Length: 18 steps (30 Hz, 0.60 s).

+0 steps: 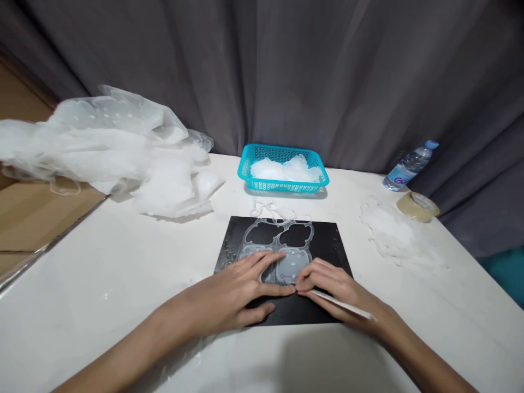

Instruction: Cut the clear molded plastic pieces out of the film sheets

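A frosted translucent plastic sheet (292, 264) with rounded panels and cut-out openings lies on a black mat (327, 237). My left hand (245, 284) rests flat on the sheet's left part, fingers spread, covering some of it. In my right hand (333, 286) is a slim white pen-like tool (347, 307), pinched near its front end, with the back end slanting toward my wrist. Its tip is hidden by the fingers at the sheet's lower edge, close to my left index fingertip. Thin curly trimmings (272, 210) lie along the mat's far edge.
Behind the mat stands a turquoise basket (282, 187) holding translucent pieces. A heap of thin white sheets (123, 147) spreads at left over a cardboard box (49, 218). To the right are a water bottle (409, 166), a tape roll (417, 206) and clear scraps (393, 232). A grey curtain hangs behind.
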### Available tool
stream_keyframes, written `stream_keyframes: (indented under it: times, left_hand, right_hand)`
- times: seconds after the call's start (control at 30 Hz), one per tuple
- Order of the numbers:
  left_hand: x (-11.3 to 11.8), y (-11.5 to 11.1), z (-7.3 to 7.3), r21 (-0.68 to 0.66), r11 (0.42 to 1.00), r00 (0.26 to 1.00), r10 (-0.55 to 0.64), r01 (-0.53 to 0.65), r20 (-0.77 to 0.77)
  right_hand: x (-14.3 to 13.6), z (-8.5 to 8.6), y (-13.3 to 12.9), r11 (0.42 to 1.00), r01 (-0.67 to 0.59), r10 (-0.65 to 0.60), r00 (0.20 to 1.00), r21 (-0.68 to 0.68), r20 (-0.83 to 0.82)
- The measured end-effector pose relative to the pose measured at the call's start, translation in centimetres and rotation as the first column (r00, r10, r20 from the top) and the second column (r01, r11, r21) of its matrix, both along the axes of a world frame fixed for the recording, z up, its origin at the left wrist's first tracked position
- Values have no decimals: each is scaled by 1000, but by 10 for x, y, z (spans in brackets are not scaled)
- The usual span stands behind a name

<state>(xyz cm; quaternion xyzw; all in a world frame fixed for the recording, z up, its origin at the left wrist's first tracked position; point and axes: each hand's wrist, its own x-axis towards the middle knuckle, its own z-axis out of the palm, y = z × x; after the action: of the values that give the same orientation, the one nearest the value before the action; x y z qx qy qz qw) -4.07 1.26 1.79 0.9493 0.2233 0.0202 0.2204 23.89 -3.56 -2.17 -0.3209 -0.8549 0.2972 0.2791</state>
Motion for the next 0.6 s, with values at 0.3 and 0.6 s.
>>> stream_keyframes:
  times: [0.3, 0.6]
  left_hand:
    - [3, -2, -2, -40, 999, 996, 37, -34, 83]
    - [1, -4, -3, -96, 994, 994, 56, -47, 93]
  right_hand:
    - [7, 8, -5, 996, 10, -18, 995, 85, 97]
    - [0, -18, -7, 890, -46, -93, 956, 454, 278]
